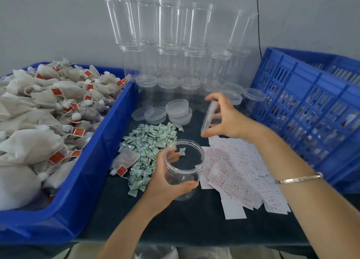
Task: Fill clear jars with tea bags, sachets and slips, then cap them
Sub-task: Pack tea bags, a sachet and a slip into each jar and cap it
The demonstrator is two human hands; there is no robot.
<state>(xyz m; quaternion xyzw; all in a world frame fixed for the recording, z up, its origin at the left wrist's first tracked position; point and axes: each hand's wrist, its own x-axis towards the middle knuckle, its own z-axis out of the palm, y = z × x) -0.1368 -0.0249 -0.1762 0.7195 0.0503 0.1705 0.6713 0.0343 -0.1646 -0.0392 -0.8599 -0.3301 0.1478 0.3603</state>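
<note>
My left hand (pixel 165 181) grips a clear open jar (pixel 184 167) above the dark table, its mouth tilted toward me; a small green-and-white sachet (pixel 182 151) shows inside it. My right hand (pixel 228 120) holds a clear lid (pixel 208 116) on edge, up and to the right of the jar. A pile of green-and-white sachets (pixel 148 147) lies left of the jar. White slips with red print (pixel 239 173) spread to its right. Tea bags with red tags (pixel 44 110) fill the blue bin (pixel 93 161) on the left.
Stacked clear jars (pixel 175 44) stand against the back wall, with capped jars (pixel 190 85) in front. Loose lids (pixel 161 112) lie near the sachets. One loose tea bag (pixel 125 161) lies beside the bin. A blue slotted crate (pixel 311 107) stands at the right.
</note>
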